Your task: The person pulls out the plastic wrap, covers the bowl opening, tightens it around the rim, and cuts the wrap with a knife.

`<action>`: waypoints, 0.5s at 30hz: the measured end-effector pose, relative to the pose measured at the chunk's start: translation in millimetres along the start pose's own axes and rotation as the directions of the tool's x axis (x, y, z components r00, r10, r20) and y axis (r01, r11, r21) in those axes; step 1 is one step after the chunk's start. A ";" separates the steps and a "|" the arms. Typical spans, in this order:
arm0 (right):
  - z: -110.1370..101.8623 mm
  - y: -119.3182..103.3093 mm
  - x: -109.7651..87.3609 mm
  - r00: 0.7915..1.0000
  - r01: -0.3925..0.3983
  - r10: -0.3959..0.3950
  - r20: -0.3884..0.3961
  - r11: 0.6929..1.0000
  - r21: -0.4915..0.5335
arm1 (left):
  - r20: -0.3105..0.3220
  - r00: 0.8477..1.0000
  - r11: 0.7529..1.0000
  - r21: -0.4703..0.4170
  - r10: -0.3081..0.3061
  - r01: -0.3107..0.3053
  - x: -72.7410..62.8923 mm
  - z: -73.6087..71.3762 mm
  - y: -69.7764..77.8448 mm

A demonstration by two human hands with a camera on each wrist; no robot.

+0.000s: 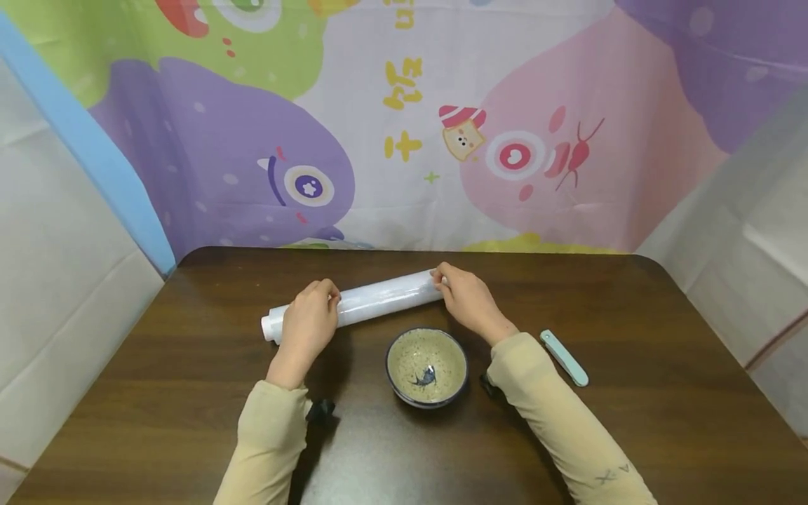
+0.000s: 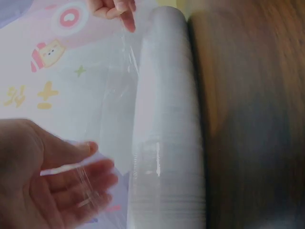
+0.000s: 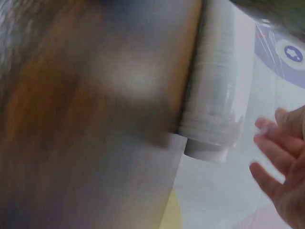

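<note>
A roll of clear cling film (image 1: pixel 391 297) lies slanted across the dark table, its white core end sticking out at the left. My left hand (image 1: pixel 311 315) is over the roll's left part; in the left wrist view, thin film (image 2: pixel 86 183) runs between its thumb and fingers. At the roll's right end, my right hand (image 1: pixel 470 298) pinches the film's edge between thumb and forefinger. A loose sheet of film spans from one hand to the other, lifted off the roll. Closer to me, between the forearms, stands a speckled bowl (image 1: pixel 407 354) with a dark blue rim.
A pale green, slim folding cutter (image 1: pixel 566 359) lies on the table (image 1: pixel 663 393) to the right of the right forearm. Behind the table's far edge hangs a cartoon-printed curtain (image 1: pixel 391 203).
</note>
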State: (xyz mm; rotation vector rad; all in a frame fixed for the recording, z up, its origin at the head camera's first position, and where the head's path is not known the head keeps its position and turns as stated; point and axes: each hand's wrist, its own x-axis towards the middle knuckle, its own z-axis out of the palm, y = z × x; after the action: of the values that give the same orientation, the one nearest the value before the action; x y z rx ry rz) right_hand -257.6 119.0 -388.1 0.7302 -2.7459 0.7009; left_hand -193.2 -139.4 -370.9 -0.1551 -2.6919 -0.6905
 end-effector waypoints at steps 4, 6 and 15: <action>-9.8 6.2 -5.1 0.992 0.058 -0.077 0.100 0.983 0.174 | 0.092 0.993 0.992 -0.102 0.077 -0.067 -1.0 -5.0 -3.3; -15.0 9.0 -7.9 0.984 0.069 -0.106 0.141 0.967 0.247 | 0.135 0.985 0.983 -0.162 0.109 -0.086 -1.6 -7.8 -4.9; -40.4 5.5 -18.1 0.981 0.044 -0.091 0.173 0.966 0.254 | 0.148 0.976 0.959 -0.258 0.158 -0.116 2.2 -15.9 -1.2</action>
State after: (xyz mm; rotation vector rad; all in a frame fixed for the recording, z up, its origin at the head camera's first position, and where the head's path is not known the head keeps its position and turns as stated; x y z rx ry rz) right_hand -241.7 150.8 -361.1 0.9825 -2.8091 1.0254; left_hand -190.5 -148.2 -357.6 -0.4803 -2.7078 -1.0097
